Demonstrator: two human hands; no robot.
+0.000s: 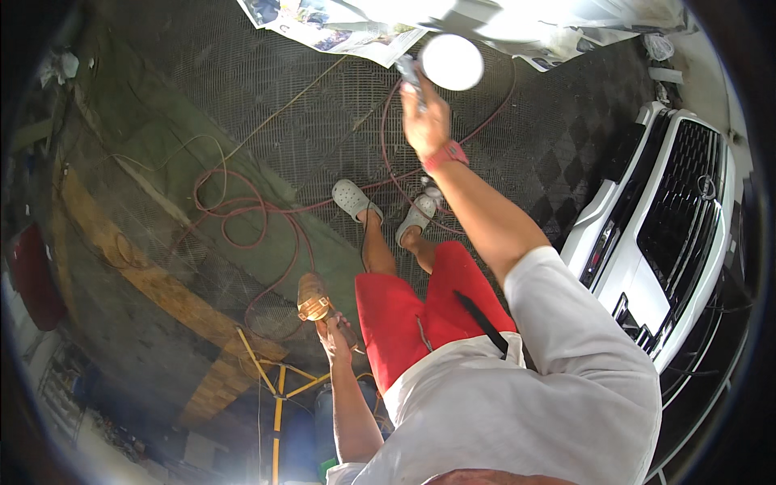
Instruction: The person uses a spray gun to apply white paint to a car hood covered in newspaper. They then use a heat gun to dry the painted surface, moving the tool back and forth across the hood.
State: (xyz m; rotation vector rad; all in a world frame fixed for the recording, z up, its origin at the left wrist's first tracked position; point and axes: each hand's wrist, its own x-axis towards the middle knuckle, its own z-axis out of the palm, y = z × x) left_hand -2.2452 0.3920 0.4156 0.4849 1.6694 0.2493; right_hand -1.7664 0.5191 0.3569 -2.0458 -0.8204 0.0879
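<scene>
My right hand [426,121], with a red watch at the wrist, reaches far forward. Its fingers are wrapped round a spray gun [411,81] of grey metal. A round white cup [453,62] sits at the gun's right side, seen from above. Just beyond is a brightly lit surface edged with masking newspaper [323,36]; whether the gun touches it cannot be told. Low by my left knee, my left hand [333,335] is closed round the handle of a brown, lamp-like tool [314,301] with a shiny golden face. Its exact kind is unclear.
A red hose [263,206] loops across the dark grid floor and passes by my feet. White vehicle front parts with a black grille [683,194] stand at the right. A yellow metal stand [279,388] is near my left arm. Green sheeting [162,153] lies at the left.
</scene>
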